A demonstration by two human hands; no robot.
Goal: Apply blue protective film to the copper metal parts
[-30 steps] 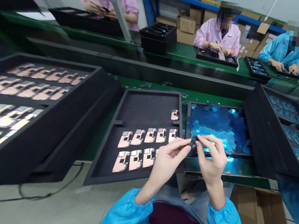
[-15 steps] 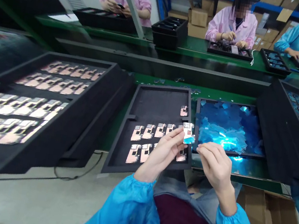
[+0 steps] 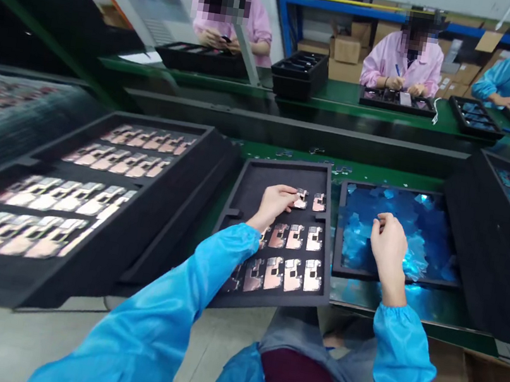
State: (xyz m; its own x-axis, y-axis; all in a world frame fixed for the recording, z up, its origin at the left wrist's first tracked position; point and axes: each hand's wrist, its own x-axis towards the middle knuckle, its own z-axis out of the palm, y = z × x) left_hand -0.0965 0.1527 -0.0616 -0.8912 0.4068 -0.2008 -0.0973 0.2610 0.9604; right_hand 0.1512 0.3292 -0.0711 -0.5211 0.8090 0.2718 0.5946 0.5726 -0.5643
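My left hand (image 3: pixel 276 206) reaches over the black foam tray (image 3: pixel 267 174). Thumb and fingers pinch the left edge of a small copper-and-silver phone metal plate (image 3: pixel 301 199), which sits in the tray's upper part. Beside it lies another such plate (image 3: pixel 319 202), and two rows of them fill the lower part, some hidden under my sleeve. My right hand (image 3: pixel 390 240) is over the second black tray (image 3: pixel 340 229), which is heaped with shiny blue film pieces (image 3: pixel 364 226). Its fingers are curled together; whatever they pinch is hidden.
Tilted black trays with rows of plates (image 3: pixel 104 200) stand at left. A stack of black trays with blue-covered parts (image 3: pixel 478 205) rises at right. Small loose parts (image 3: pixel 344 170) lie on the green bench behind. Co-workers (image 3: pixel 405 63) sit across the bench.
My left hand has carried the plate, earlier with blue film on its lower end, up-left into the tray's upper part. My right hand has moved right and up over the film pieces.
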